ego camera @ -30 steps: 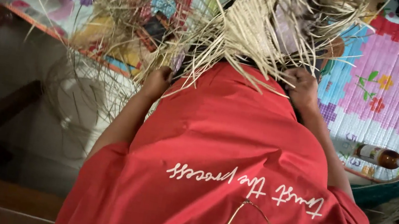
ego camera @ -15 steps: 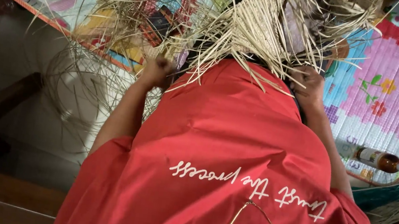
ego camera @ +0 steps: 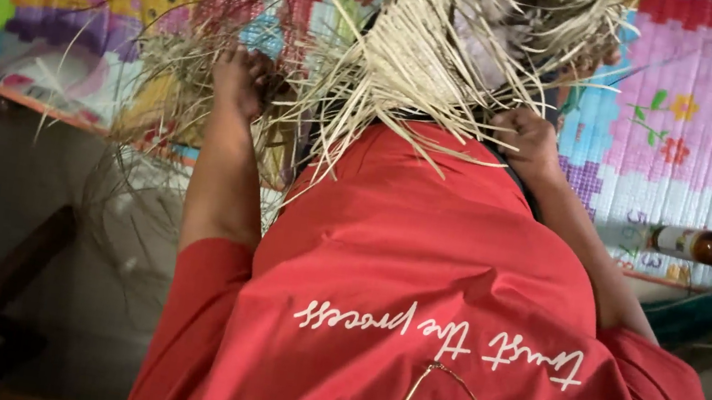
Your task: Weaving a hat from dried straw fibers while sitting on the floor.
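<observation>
1. Pale straw-coloured strips make up the woven piece [ego camera: 450, 55], which rests at the top of the person's lap, against the upper edge of the red shirt [ego camera: 421, 265].
2. Its loose ends fan outward in all directions; the longest run down and to the left over the shirt, others point up and to the right. No single long axis is clear, though the bulk spreads roughly left to right between the two hands.
3. Left hand [ego camera: 241, 82] is curled closed on a tangle of darker, thinner strips at the left side of the piece.
4. Right hand [ego camera: 527, 140] is closed in a fist at the right side of the piece, gripping strips there; the fingers are partly hidden under the straw.
5. Under the work lies a brightly coloured play mat [ego camera: 702, 119], whose near edge runs just past the hands.
6. Brown glass bottle [ego camera: 698, 245] lies on its side near the mat's lower right edge, neck pointing right, well apart from the right hand.
7. Bare mat shows to the right of the right hand; on the left, loose strips spill over the mat edge toward the dark floor.
</observation>
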